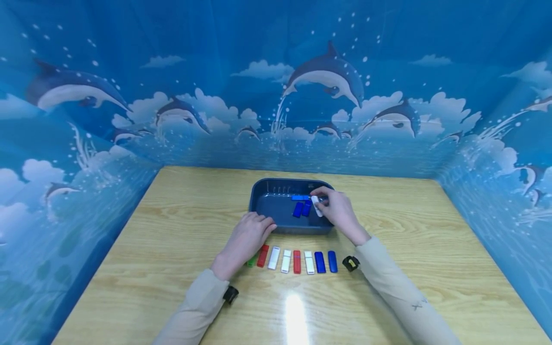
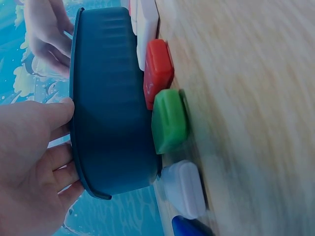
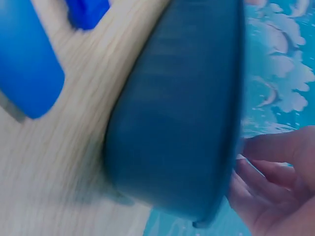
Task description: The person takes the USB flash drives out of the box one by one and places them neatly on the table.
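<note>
My right hand (image 1: 338,208) pinches a white USB stick (image 1: 316,207) over the right side of a dark blue plastic tray (image 1: 302,230). In the right wrist view the tray's wall mostly hides that stick. Three blue USB sticks (image 1: 297,209) lie on the tray floor beside the fingers. At the tray's front left corner, my left hand (image 1: 246,235) grips the rim, its fingers reaching over the edge. Below it, a green USB stick (image 2: 170,122) is partly covered by the hand in the head view.
A row of USB sticks lies before the tray, including a red one (image 1: 296,261), a white one (image 1: 309,262) and a blue one (image 1: 332,261). The left wrist view shows another whitish stick (image 2: 184,189) past the green one. A dolphin-print curtain (image 1: 276,143) encloses the wooden table (image 1: 388,297).
</note>
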{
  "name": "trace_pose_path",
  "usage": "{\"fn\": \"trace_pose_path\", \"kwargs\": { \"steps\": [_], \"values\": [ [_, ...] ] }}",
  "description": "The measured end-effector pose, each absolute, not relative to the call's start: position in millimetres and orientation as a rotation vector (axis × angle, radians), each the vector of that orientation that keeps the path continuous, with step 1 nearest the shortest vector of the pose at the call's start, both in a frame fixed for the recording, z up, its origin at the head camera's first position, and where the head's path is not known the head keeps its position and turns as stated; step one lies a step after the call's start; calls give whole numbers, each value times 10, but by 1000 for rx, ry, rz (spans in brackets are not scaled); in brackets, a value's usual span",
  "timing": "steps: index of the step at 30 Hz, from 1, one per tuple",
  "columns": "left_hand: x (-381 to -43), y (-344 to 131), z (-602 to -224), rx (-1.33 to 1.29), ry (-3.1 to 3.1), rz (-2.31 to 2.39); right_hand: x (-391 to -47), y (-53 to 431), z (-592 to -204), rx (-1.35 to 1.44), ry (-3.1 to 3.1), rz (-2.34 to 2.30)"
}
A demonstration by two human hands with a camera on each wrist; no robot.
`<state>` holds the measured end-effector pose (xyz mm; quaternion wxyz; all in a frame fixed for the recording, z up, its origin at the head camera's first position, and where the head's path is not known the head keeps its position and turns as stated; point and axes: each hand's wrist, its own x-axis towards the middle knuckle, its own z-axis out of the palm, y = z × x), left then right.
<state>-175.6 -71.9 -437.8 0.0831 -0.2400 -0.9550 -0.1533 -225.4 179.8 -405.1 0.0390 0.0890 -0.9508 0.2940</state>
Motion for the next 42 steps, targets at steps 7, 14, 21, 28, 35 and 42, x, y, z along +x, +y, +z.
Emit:
{"fn": "trace_pose_path", "kwargs": {
  "steps": [7, 14, 21, 28, 35, 42],
  "values": [
    [-1757, -706, -4382, -700, -2862, -446, -1960, 2046, -3959, 260, -2804, 1112],
    [-1768, -717, -4391, -729, -2829, -457, -1671, 2311, -4007, 210, -2786, 1195],
    [-1768, -717, -4382, -733, -2827, -461, -1437, 2453, -4189, 176, -2919, 1184],
    [-1770, -723, -4386, -747, -2817, -469, -1288, 2505, -4428, 120, -3082, 1263],
    [-1772, -731, -4386, -734, -2828, -465, -1267, 2497, -4491, 192, -3085, 1205],
    [-1776, -718, -4382, -727, -2846, -458, -1274, 2502, -4497, 247, -3044, 1104]
  ]
}}
